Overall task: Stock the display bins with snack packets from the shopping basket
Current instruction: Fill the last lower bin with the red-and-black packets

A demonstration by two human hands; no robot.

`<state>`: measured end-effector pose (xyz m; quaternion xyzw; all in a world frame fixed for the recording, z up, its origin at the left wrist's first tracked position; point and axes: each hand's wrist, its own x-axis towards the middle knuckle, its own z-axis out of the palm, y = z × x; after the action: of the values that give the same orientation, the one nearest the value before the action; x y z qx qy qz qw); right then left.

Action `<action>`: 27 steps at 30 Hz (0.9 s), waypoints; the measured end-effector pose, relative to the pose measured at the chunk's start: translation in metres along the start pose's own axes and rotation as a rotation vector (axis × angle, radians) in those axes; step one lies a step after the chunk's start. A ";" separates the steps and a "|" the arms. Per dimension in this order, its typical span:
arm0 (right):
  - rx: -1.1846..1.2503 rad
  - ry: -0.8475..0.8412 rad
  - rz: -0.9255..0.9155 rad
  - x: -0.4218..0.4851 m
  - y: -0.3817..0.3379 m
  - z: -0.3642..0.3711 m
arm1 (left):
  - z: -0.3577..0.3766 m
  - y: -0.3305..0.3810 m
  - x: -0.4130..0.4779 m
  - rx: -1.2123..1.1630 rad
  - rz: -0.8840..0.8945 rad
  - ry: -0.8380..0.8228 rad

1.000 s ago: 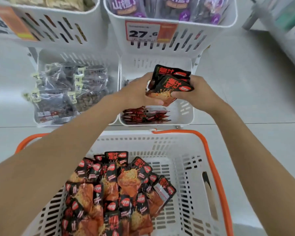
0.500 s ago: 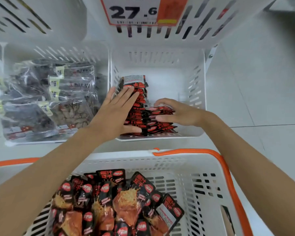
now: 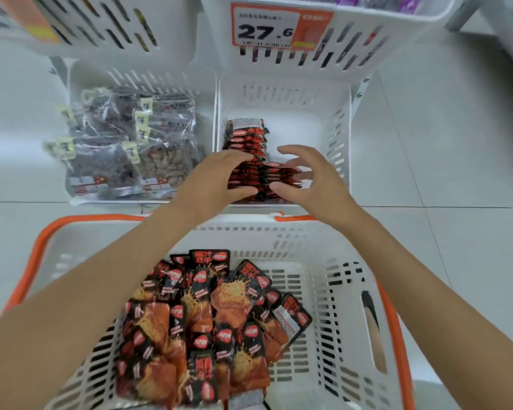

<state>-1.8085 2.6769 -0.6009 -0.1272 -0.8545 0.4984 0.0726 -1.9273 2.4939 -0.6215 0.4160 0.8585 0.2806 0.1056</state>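
Red-and-black snack packets stand in a row inside the lower right white display bin. My left hand curls around the near left end of that row, thumb under and fingers on top. My right hand hovers over the row's right end with its fingers spread and bent, its thumb touching the packets. Below my arms is the white shopping basket with an orange rim. It holds a loose pile of several of the same packets.
The lower left bin holds clear bags of dark snacks. Above hang two more white bins, the right one with a 27.6 price tag. Grey floor tiles lie to the right.
One second ago both hands held packets above the bin. Those packets now sit in the row. My left hand went from flat to curled around the row, and my right hand's fingers lifted.
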 end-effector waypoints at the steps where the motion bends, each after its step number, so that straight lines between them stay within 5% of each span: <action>1: 0.030 0.016 -0.032 -0.021 -0.011 0.010 | -0.002 0.005 -0.014 -0.019 -0.004 0.039; 4: 0.000 -0.165 0.039 -0.078 -0.016 0.048 | -0.008 0.015 -0.063 -0.068 -0.010 0.169; 7: -0.203 -0.479 0.367 -0.105 0.030 0.091 | -0.007 0.010 -0.118 -0.151 -0.112 0.181; 10: -0.376 -0.494 0.557 -0.116 0.098 0.126 | 0.004 -0.009 -0.162 -0.180 -0.258 0.121; 14: -0.179 -0.313 0.530 -0.129 0.067 0.149 | 0.018 -0.031 -0.206 -0.260 -0.451 -0.007; 18: -0.179 -0.175 0.286 -0.119 0.025 0.134 | 0.022 -0.026 -0.215 -0.403 -0.529 -0.010; 23: 0.193 -0.498 0.310 -0.119 -0.015 0.130 | 0.022 -0.012 -0.207 -0.734 -0.604 -0.162; 27: -0.162 -0.571 0.457 -0.144 0.007 0.157 | 0.020 -0.042 -0.225 -0.761 -0.760 -0.034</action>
<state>-1.7089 2.5076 -0.6834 -0.1759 -0.8266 0.4478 -0.2919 -1.8045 2.3066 -0.6740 0.0129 0.7843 0.5073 0.3568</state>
